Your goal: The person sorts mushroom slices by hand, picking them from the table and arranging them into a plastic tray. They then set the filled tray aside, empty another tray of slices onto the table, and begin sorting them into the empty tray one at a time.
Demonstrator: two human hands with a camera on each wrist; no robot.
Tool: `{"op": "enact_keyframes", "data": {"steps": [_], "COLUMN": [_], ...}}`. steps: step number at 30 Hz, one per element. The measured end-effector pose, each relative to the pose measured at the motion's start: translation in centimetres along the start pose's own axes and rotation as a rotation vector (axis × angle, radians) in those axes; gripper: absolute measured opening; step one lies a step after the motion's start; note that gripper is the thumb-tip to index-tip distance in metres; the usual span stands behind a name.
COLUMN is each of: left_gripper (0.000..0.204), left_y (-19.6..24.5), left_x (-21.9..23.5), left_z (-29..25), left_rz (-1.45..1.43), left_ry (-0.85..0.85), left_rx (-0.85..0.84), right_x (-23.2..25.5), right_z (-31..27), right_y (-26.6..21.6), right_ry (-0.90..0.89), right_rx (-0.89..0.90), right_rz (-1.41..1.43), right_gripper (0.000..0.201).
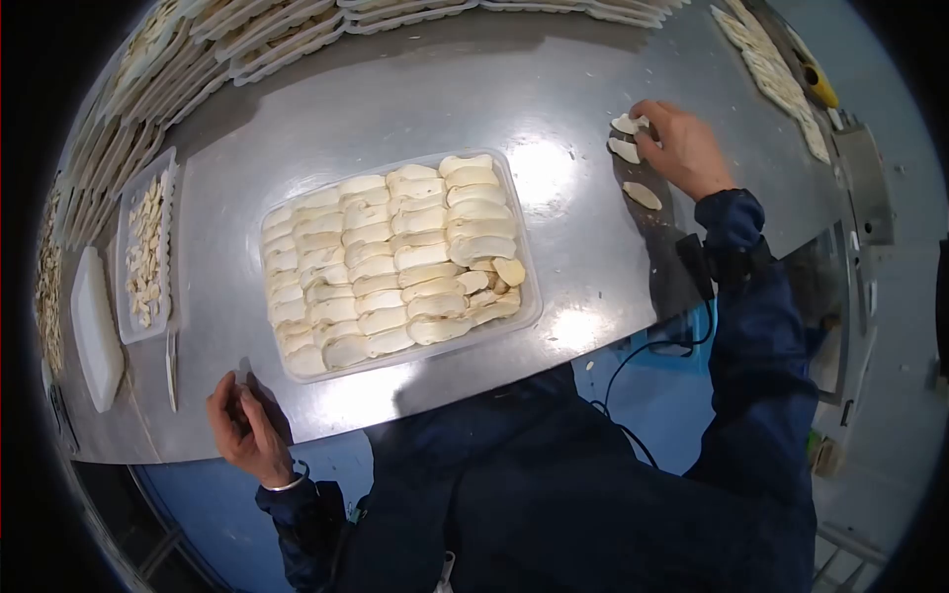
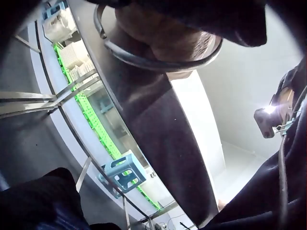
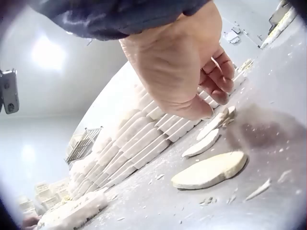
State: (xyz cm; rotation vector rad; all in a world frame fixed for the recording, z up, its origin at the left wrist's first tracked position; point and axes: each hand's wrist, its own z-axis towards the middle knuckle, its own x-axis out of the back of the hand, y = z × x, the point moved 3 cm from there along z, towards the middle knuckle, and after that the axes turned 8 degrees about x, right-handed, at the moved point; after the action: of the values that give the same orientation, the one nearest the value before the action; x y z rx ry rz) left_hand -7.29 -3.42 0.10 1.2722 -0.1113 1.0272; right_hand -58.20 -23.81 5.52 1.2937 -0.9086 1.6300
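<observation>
In the head view the right hand (image 1: 682, 148) is bent over thin pale slices (image 1: 624, 150) on the metal table, thumb and fingers apart around the farthest slice. The right wrist view has that hand (image 3: 177, 67) just above the small slices, its thumb tip close to them; a larger slice (image 3: 209, 170) lies nearer. The left hand (image 1: 247, 430) hangs loosely curled at the table's front edge, holding nothing visible. Its wrist with a metal bracelet (image 2: 158, 62) shows in the left wrist view; its fingers are hidden. Between the hands a tray (image 1: 535, 296) holds overlapping slices in columns.
Stacked filled trays (image 1: 287, 44) line the table's back and left. A tray of small pieces (image 1: 172, 198), a white tray (image 1: 96, 326) and a thin metal tool (image 1: 172, 371) lie left. At the far right is a strip of slices (image 1: 776, 79); a cable (image 1: 633, 361) hangs near the right sleeve.
</observation>
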Motion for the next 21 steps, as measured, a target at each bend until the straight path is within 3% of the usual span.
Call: {"op": "enact_keyframes", "data": {"steps": [7,13,17,21], "left_gripper": [0.02,0.02,0.02,0.02], "left_y": [-0.3,-0.7,-0.7,-0.2], "left_x": [-0.1,0.1,-0.1,0.0], "left_z": [0.0,-0.1,-0.1,-0.1], "left_rz": [-0.025,0.004,-0.043,-0.022], "left_ry": [0.0,-0.026,-0.013,-0.017], "left_rx": [-0.014,0.031,-0.003,-0.013], "right_x": [-1.0,2.7,2.4,1.4], "right_z": [0.3,-2.7,-5.7,-6.3], "right_y": [0.6,0.5,-4.0,-7.0], "right_ry": [-0.027,0.048,-0.14,-0.215], "right_rx": [0.022,-0.281,-0.312,-0.33], "right_rz": [-0.082,0.238,0.235,0.23], "right_gripper": [0.019,0.027,0.028,0.028]}}
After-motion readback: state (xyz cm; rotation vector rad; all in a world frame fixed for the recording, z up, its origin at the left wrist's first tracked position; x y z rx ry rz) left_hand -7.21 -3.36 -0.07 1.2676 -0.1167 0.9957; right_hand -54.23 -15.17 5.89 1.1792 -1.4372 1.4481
